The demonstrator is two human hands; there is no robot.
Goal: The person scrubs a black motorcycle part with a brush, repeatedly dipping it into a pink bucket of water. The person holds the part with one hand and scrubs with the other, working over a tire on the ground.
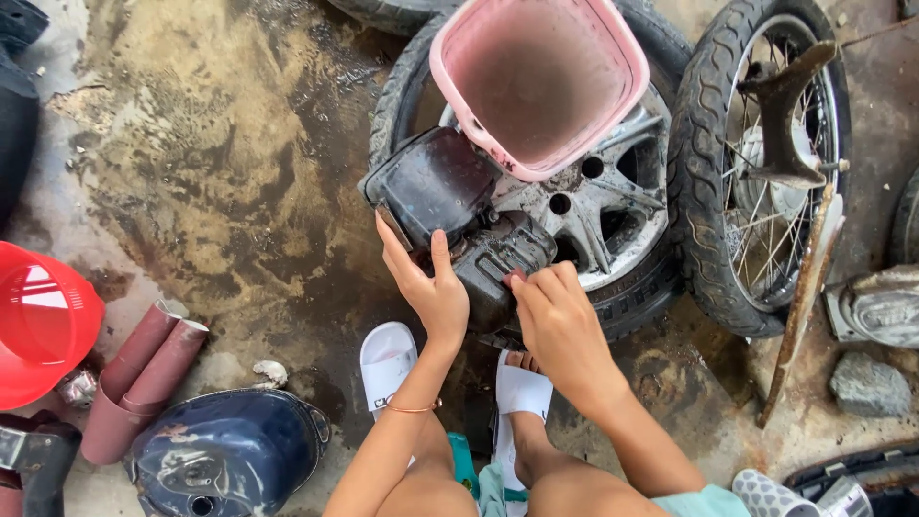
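Looking down at a wet, stained concrete floor [211,163]. Black plastic part [450,206], boxy and grimy, propped on a car wheel [593,206] w/ silver spokes, lying flat. Left hand [428,287] open, palm pressed vs. the near-left side of the black part, fingers up along its edge. Right hand [560,321] curled, fingertips pinching the part's lower end, just beside the wheel's tyre. Both hands touching it; right one gripping, left one bracing flat.

Pink basket [541,81] tilted on top of the wheel, mouth toward camera, touching the black part's upper edge. Right of that, a spoked motorbike wheel [756,163] leaning vs. the car wheel, rusty metal stand piece [790,115] across it, long rusty bar [809,287] slanting down to the floor. Grey rock [869,385] near the bar's foot.

White sandals [388,362] below the hands, feet close to the tyre. Far left: red bucket [43,321] at the edge, two brown rolls [144,373] of what looks like sandpaper beside it. Dark blue fuel tank [230,450] low left, well apart from the hands.
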